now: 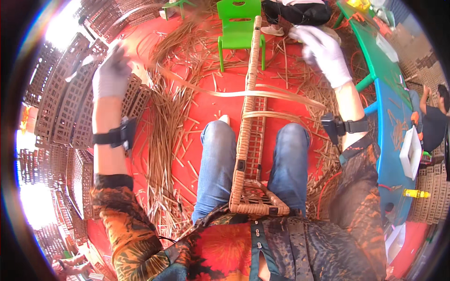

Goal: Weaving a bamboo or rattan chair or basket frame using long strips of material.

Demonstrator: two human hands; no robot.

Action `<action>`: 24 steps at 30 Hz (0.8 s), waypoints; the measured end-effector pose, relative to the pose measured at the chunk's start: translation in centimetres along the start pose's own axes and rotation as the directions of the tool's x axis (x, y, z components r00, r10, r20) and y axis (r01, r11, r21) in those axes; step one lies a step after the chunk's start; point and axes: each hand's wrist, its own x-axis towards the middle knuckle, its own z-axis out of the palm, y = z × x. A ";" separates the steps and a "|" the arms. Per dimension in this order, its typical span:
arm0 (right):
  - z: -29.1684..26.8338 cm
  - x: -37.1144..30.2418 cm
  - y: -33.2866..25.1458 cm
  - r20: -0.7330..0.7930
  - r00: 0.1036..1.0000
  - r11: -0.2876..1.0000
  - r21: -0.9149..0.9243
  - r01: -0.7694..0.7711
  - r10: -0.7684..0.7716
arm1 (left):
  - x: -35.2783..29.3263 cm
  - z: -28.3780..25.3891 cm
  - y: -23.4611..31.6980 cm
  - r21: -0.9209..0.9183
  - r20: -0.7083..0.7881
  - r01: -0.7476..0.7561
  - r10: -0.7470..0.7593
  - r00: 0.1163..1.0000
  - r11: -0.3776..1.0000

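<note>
Patterned shirt front (262, 248) sat closest to the lens, with a woven rattan frame (251, 140) braced against it and running forward between the two jeans-clad knees (215, 154). Frame's near end was a wicker panel at the lap; its far end reached toward a green plastic chair (239, 25).

Left hand (111, 75), gloved in white, was raised out to the left and blurred; fingers looked curled on a long flat rattan strip (225, 92), though the grip itself couldn't be made out clearly. That strip ran from the left hand rightward across the frame toward the right forearm.

Right hand (323, 51), also gloved, was raised at upper right, blurred, fingers loosely bent; couldn't tell if it pinched anything.

Both forearms carried black wrist straps (115, 136).

Loose rattan strips (164, 140) littered the red floor (211, 107). Stacked woven panels (65, 103) stood at left. Blue-green table (389, 117) at right, another person's arm (425, 100) beside it.
</note>
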 end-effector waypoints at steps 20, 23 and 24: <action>5.9 -3.7 -7.0 0.466 0.879 0.871 0.387 -0.304 0.100 | -2.6 22.7 -1.6 -0.557 0.334 0.256 -0.069 0.940 0.790; 3.7 -2.7 -4.6 0.467 0.884 0.894 0.393 -0.216 0.008 | -2.6 21.6 -0.2 -0.515 0.205 0.153 -0.053 0.977 0.844; 2.8 -2.9 -4.0 0.407 0.909 0.912 0.333 -0.240 0.090 | -1.3 19.6 -0.6 -0.654 0.306 0.240 -0.040 0.951 0.718</action>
